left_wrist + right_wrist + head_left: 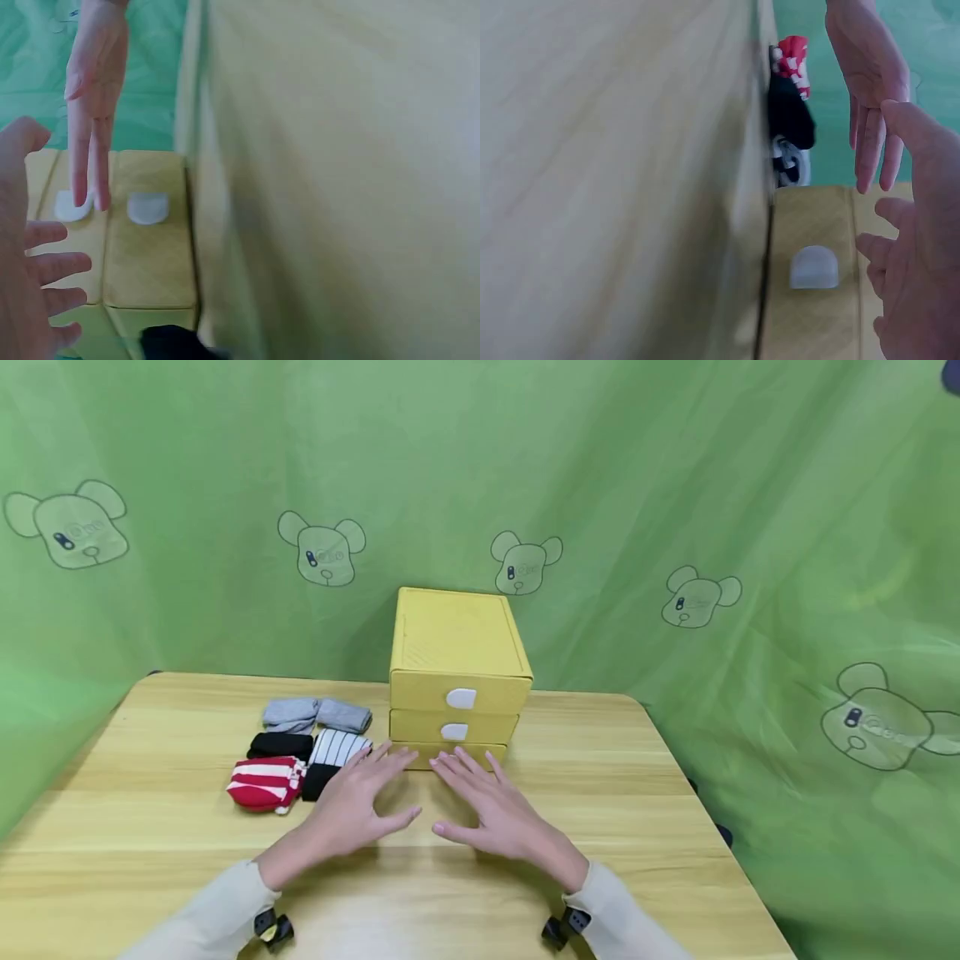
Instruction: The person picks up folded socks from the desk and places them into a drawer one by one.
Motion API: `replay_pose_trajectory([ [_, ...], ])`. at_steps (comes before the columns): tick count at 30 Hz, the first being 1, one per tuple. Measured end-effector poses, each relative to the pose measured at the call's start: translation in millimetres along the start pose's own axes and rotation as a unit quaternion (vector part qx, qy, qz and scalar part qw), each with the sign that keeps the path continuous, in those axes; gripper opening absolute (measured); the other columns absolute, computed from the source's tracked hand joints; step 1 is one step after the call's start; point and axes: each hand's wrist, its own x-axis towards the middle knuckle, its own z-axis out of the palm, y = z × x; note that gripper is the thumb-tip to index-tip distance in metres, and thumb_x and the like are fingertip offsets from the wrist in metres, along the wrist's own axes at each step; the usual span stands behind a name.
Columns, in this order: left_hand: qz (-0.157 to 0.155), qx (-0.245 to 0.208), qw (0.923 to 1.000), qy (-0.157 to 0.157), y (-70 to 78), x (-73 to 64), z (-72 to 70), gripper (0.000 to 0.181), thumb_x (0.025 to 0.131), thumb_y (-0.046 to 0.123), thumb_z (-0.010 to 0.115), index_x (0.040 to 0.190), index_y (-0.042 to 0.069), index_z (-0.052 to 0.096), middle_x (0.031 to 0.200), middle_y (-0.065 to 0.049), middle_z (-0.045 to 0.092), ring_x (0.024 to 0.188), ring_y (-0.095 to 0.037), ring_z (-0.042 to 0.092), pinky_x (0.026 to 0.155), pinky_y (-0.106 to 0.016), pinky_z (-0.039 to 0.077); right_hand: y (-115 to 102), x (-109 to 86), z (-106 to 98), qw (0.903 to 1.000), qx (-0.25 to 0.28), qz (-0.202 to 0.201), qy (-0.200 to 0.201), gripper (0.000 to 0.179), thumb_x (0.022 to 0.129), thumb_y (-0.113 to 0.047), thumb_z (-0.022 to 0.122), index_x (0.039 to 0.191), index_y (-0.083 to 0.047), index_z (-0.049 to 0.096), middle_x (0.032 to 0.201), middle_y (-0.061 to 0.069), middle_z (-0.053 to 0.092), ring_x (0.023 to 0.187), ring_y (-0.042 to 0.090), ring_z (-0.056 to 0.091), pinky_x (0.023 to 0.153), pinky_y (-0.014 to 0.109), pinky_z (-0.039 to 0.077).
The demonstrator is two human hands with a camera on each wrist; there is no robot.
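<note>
Beyond our wide-spread left hand (356, 807) and right hand (501, 812), the yellow drawer box (459, 656) faces us, depth running away. Only wrist views clearly show its bottom tab (148, 208).

Can count two hands (348, 810) (498, 814), two wrist cameras (274, 930), one table (615, 793), one curtain (450, 443), five mouse-head prints (522, 568), one yellow cabinet (457, 631), three drawers (420, 690), three handles (461, 698), two grey sock bundles (344, 717), one black bundle (280, 746), one red-striped bundle (264, 785), one or two black-and-white bundles (339, 747).

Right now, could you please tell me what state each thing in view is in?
Left hand: spread, empty
Right hand: spread, empty
Top drawer: closed
Middle drawer: closed
Bottom drawer: closed
Grey bundles: folded
Black bundle: folded
Red-striped bundle: folded
White-striped bundle: folded, partly hidden
</note>
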Motion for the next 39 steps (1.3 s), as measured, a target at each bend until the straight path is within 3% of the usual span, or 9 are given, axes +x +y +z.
replay_pose_trajectory([
  [8,0.014,-0.073,0.9869,0.143,8.3,15.0,-33.7,0.055,0.087,0.035,0.075,0.135,0.011,0.066,0.131,-0.008,0.071,0.127,-0.034,0.063,0.115,-0.058,0.042,-17.5,0.2,-38.0,0.9973,0.062,-0.031,0.025,0.075,0.096,-0.061,0.057,0.16,-0.034,0.03,0.165,0.002,0.035,0.154,0.031,0.031,0.121,0.065,0.026],
  [13,-0.028,-0.163,0.9675,0.191,11.9,28.7,-56.8,0.049,0.089,0.027,0.076,0.135,0.013,0.065,0.135,-0.003,0.067,0.127,-0.027,0.061,0.106,-0.056,0.049,-20.4,-3.3,-76.8,0.9787,0.16,-0.049,0.12,0.065,0.095,-0.034,0.072,0.154,-0.028,0.045,0.158,0.003,0.047,0.146,0.027,0.046,0.117,0.054,0.041],
  [17,-0.081,-0.279,0.9366,0.196,5.6,44.7,-69.3,0.047,0.094,0.023,0.073,0.139,0.015,0.062,0.142,-0.003,0.061,0.134,-0.026,0.055,0.113,-0.053,0.044,-4.8,-0.6,-101.2,0.9386,0.223,-0.047,0.259,0.055,0.092,-0.008,0.074,0.144,-0.016,0.058,0.144,0.006,0.062,0.137,0.016,0.055,0.118,0.034,0.042],
  [20,-0.117,-0.375,0.9012,0.182,-3.9,56.4,-72.2,0.047,0.097,0.019,0.07,0.143,0.014,0.059,0.146,-0.007,0.057,0.137,-0.026,0.052,0.117,-0.049,0.042,11.8,4.9,-109.0,0.9038,0.247,-0.02,0.349,0.047,0.09,0.001,0.073,0.135,-0.008,0.065,0.134,0.012,0.068,0.128,0.01,0.06,0.113,0.024,0.045],
  [22,-0.141,-0.423,0.8794,0.167,-9.7,63.6,-72.0,0.049,0.098,0.019,0.069,0.145,0.014,0.057,0.15,-0.007,0.054,0.139,-0.025,0.049,0.118,-0.047,0.042,22.2,10.2,-110.2,0.8868,0.271,0.002,0.374,0.043,0.09,0.002,0.073,0.132,-0.004,0.066,0.133,0.015,0.067,0.126,0.009,0.059,0.11,0.025,0.047],
  [24,-0.16,-0.46,0.8606,0.15,-14.7,70.0,-70.8,0.051,0.098,0.021,0.068,0.147,0.015,0.055,0.155,-0.005,0.049,0.142,-0.024,0.047,0.118,-0.047,0.041,32.5,16.2,-108.7,0.8763,0.303,0.027,0.374,0.043,0.091,0.0,0.072,0.133,-0.004,0.066,0.137,0.015,0.064,0.128,0.01,0.056,0.111,0.032,0.047],
  [28,-0.183,-0.506,0.8353,0.111,-24.8,82.5,-65.2,0.054,0.1,0.027,0.066,0.151,0.019,0.05,0.162,-0.001,0.04,0.145,-0.027,0.044,0.118,-0.05,0.041,52.2,29.0,-103.4,0.8662,0.374,0.07,0.325,0.048,0.097,-0.009,0.069,0.143,-0.009,0.058,0.152,0.007,0.053,0.141,0.016,0.047,0.117,0.046,0.043],
  [32,-0.186,-0.544,0.8138,0.083,-32.7,93.6,-60.2,0.057,0.102,0.034,0.063,0.154,0.021,0.045,0.165,0.0,0.034,0.147,-0.028,0.041,0.118,-0.052,0.041,66.7,37.9,-98.8,0.8605,0.414,0.092,0.282,0.052,0.102,-0.017,0.063,0.152,-0.011,0.048,0.161,0.005,0.043,0.15,0.02,0.037,0.124,0.04,0.032],
  [39,-0.189,-0.555,0.8061,0.079,-37.3,103.3,-59.2,0.059,0.101,0.032,0.064,0.155,0.019,0.044,0.164,-0.002,0.038,0.147,-0.027,0.041,0.116,-0.052,0.043,76.9,42.8,-97.4,0.8524,0.442,0.113,0.255,0.052,0.104,-0.022,0.059,0.153,-0.012,0.046,0.162,0.009,0.04,0.15,0.026,0.038,0.112,0.035,0.046],
])
